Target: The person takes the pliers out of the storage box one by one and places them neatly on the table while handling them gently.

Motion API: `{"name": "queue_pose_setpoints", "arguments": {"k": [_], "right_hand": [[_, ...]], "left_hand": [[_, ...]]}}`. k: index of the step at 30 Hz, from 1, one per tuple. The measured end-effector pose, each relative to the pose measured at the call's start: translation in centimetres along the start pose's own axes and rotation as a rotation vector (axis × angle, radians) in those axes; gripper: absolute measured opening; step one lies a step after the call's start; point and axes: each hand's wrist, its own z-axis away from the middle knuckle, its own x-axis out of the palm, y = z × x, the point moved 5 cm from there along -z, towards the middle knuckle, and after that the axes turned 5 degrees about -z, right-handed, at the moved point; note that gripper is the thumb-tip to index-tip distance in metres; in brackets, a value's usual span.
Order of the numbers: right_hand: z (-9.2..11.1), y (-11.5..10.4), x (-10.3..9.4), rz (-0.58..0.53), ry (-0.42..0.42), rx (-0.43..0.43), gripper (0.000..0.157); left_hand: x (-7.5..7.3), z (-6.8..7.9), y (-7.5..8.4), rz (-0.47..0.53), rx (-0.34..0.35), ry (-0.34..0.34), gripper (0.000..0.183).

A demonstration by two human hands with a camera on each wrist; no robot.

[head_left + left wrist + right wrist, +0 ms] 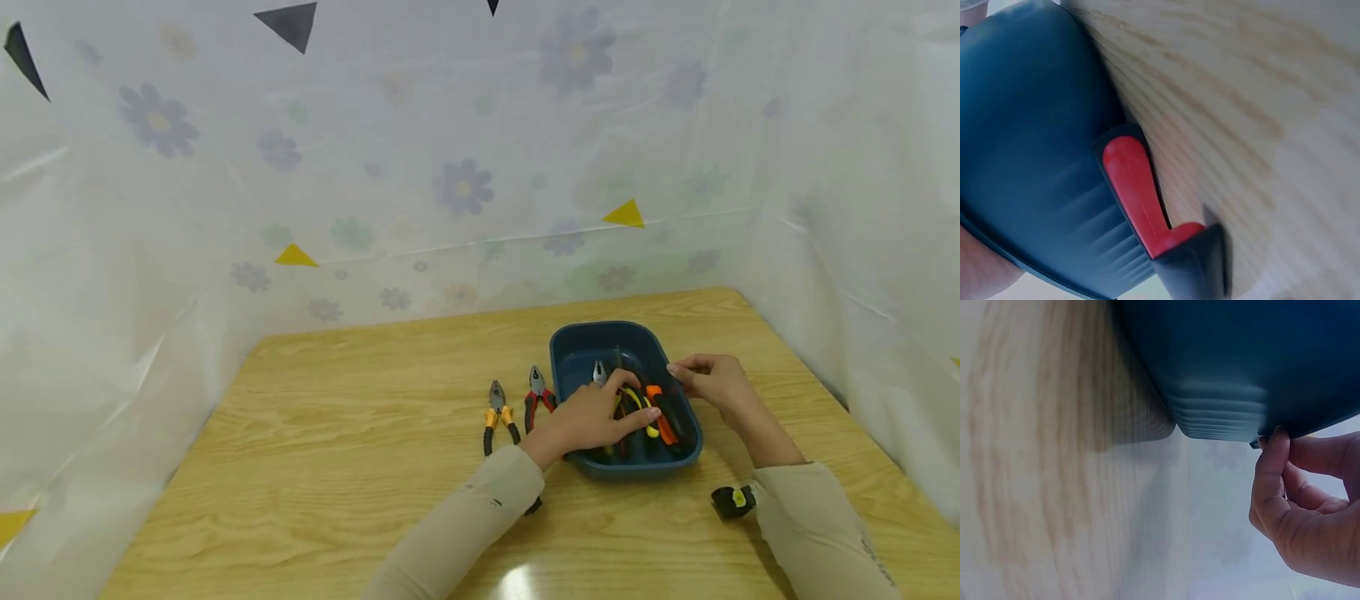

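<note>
A dark blue plastic bin (630,473) stands on the table, holding several tools. Over it my left hand (588,418) reaches inside, thumb and fingers around yellow-and-black tool handles (639,402); whether they grip these is hidden. Close to that hand, pliers jaws (598,372) and an orange-handled tool (663,421) show in the bin. With thumb and fingers, my right hand (712,383) pinches the bin's right rim, as the right wrist view shows its fingers (1272,469) on the edge. Red-and-black pliers (536,387) lie against the bin's left side, their red handle (1135,187) near the left wrist camera.
Pliers with yellow-and-black handles (496,408) lie left of the bin. A black tool end (533,506) sticks out from under the left sleeve. By the right sleeve sits a small black tape measure (732,502). White flowered sheeting (420,208) encloses the wooden table (315,467).
</note>
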Motion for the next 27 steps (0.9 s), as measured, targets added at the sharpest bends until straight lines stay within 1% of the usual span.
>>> {"name": "queue_pose_setpoints", "arguments": {"k": [3,8,11,13,17,21,24,27], "right_hand": [[-0.2,-0.1,0.1,0.002,0.005,-0.007,0.044],[-0.7,-0.2,0.4,-0.024,-0.016,-0.020,0.043],[-1.0,-0.1,0.4,-0.037,-0.033,-0.032,0.043],[-1.1,0.0,0.3,-0.035,-0.036,-0.039,0.044],[-1.3,0.3,-0.2,-0.025,-0.044,-0.039,0.046],[-1.4,0.5,-0.3,-0.019,-0.062,-0.041,0.046],[-1.5,0.5,-0.2,-0.018,-0.075,-0.048,0.047],[-1.5,0.6,-0.3,-0.011,-0.078,-0.050,0.048]], "left_hand": [[-0.2,0.1,0.0,0.003,-0.002,0.023,0.055],[-0.4,0.4,-0.3,0.013,-0.030,0.027,0.054],[-0.5,0.3,-0.5,0.038,-0.046,0.037,0.052],[-0.7,0.2,-0.4,0.067,-0.045,0.050,0.051],[-1.1,-0.1,-0.4,0.200,-0.044,0.071,0.047],[-1.5,-0.1,-0.6,0.346,-0.062,0.097,0.043],[-1.9,0.2,-0.7,0.420,-0.080,0.126,0.039],[-2.5,0.6,-0.2,0.472,-0.067,0.146,0.038]]}}
